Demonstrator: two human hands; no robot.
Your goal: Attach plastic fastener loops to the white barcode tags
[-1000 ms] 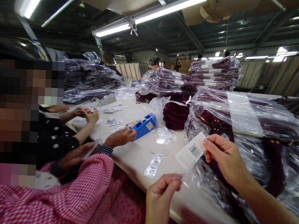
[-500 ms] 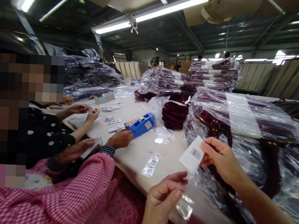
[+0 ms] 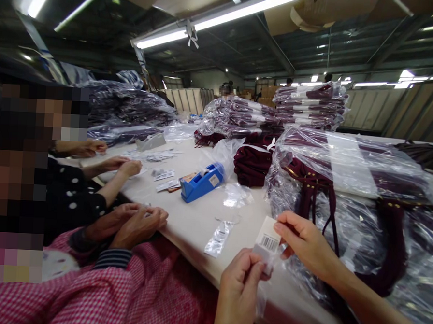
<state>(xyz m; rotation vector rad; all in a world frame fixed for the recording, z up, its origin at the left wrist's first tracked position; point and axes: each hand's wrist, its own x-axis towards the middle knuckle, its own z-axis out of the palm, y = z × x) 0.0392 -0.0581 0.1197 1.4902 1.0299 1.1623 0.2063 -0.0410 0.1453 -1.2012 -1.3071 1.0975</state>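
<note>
White barcode tag (image 3: 268, 239) pinched by right hand (image 3: 302, 244), print too small to read, left hand (image 3: 241, 284) fingers closed on clear sleeve (image 3: 264, 280), blue tape dispenser (image 3: 201, 181) well apart on table (image 3: 198, 224)

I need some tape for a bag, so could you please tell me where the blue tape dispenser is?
The blue tape dispenser sits mid-table in the head view, left of the folded maroon garment and just behind a crumpled clear bag.

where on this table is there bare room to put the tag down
Bare tabletop lies between the blue tape dispenser, the small clear bag and the table's near edge. Crowded to the right: bagged maroon garments.
</note>
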